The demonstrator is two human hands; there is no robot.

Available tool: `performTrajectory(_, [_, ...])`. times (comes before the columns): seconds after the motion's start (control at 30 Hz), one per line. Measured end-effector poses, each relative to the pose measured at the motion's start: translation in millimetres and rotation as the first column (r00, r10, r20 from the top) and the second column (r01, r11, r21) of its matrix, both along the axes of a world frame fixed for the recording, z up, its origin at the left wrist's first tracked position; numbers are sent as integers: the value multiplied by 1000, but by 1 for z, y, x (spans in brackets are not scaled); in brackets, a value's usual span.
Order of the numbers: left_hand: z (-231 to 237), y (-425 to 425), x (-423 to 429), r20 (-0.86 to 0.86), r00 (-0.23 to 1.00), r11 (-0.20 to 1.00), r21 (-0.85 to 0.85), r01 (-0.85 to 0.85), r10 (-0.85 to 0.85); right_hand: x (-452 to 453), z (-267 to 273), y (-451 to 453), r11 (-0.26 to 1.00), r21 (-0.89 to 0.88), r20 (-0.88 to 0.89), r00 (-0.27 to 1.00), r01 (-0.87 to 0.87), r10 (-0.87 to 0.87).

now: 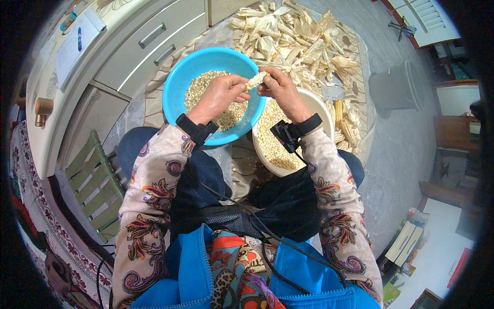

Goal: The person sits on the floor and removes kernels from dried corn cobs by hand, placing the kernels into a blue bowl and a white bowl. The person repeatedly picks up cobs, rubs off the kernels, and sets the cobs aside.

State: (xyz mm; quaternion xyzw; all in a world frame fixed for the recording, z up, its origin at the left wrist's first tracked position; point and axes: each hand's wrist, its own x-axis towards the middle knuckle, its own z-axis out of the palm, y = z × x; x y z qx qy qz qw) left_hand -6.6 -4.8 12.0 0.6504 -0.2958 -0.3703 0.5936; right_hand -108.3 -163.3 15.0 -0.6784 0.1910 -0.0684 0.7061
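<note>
A pale corn cob (256, 80) is held between both hands over the right rim of a blue plastic basin (172, 101). The fingertips of my left hand (222, 94) grip its lower left end. At the other end, the thumb and fingers of my right hand (283, 90) close around it. Whitish loose corn kernels (204, 82) cover the bottom of the blue basin. Partly under my right wrist stands a white basin (327, 116), with yellower kernels (270, 137) inside.
Beyond the basins lies a heap of dry husks and cobs (293, 42). Several yellow ears of corn (339, 111) lie right of the white basin. A grey bucket (397, 87) is on the floor farther right. Drawers (154, 42) border the left, near a green slatted stool (92, 181).
</note>
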Motion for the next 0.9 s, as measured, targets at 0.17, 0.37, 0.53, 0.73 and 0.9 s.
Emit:
performTrajectory(0.17, [0, -1, -2, 35, 999, 999, 35, 4, -5, 0, -1, 1, 1000, -26, -23, 1000, -2, 1])
performTrajectory(0.37, [-2, -3, -4, -71, 996, 996, 70, -56, 61, 1, 2, 5, 969, -245, 15, 999, -34, 39])
performTrajectory(0.53, [-4, -4, 1, -294, 955, 999, 25, -42, 47, 0, 6, 2, 977, -201, -45, 997, -73, 65])
performTrajectory(0.73, [-3, -3, 0, -272, 961, 998, 47, -36, 48, 1, 3, 4, 977, -210, 19, 999, -34, 38])
performTrajectory(0.9, [-2, -3, 1, -368, 930, 1000, 27, -9, 19, -1, 4, 3, 986, -166, 24, 999, -35, 40])
